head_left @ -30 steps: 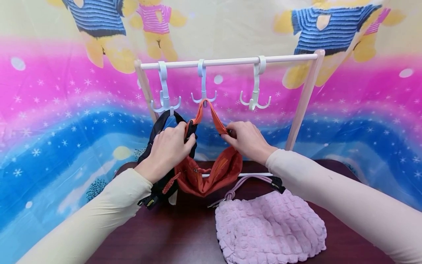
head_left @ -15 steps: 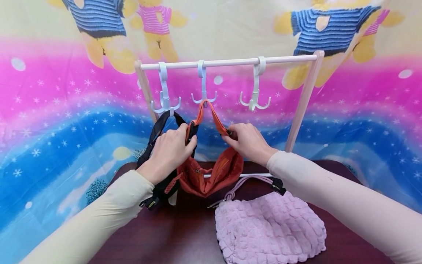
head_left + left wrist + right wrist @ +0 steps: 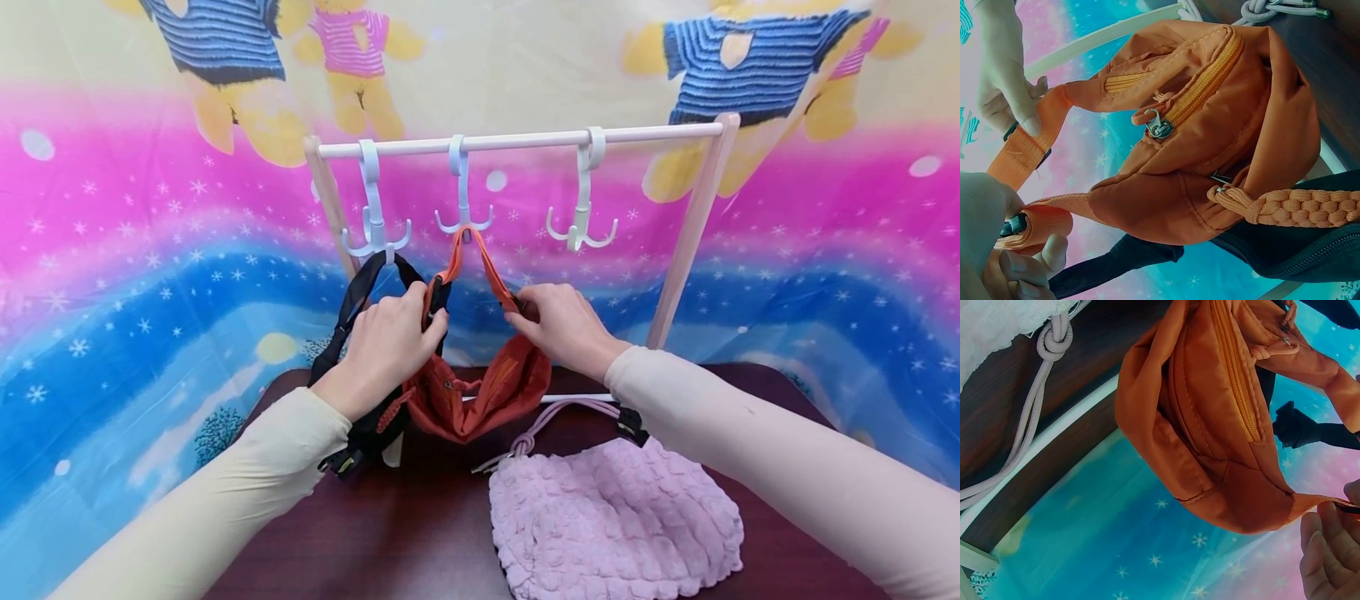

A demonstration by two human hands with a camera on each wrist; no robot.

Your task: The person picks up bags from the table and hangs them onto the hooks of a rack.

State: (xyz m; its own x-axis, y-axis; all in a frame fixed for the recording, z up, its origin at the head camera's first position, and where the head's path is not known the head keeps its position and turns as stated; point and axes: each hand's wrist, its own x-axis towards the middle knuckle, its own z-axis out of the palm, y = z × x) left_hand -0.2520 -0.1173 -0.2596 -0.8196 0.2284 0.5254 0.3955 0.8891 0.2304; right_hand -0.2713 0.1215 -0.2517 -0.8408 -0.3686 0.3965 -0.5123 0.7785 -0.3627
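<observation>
An orange waist bag (image 3: 517,383) hangs in a U between my hands, its strap (image 3: 491,271) looped up to the front prong of the middle hook (image 3: 462,187). My left hand (image 3: 386,342) grips the strap's left side by a black buckle (image 3: 1015,225). On the other side, my right hand (image 3: 566,325) pinches the strap between thumb and fingers. The left wrist view shows the bag's yellow zipper (image 3: 1210,78) and a braided orange pull (image 3: 1310,207). Behind my left hand, a black bag (image 3: 367,279) hangs by its strap from the left hook (image 3: 375,212), partly hidden.
A wooden rack with a white bar (image 3: 525,140) stands on the dark red table (image 3: 360,533). At its right hangs a third white hook (image 3: 581,200). A puffy pink bag (image 3: 615,517) with a knotted cord lies at the front right. A printed cloth (image 3: 150,208) hangs behind.
Both hands have sunk very slightly, still gripping the strap. The strap's loop stays at the middle hook, and the orange bag has shifted only a little.
</observation>
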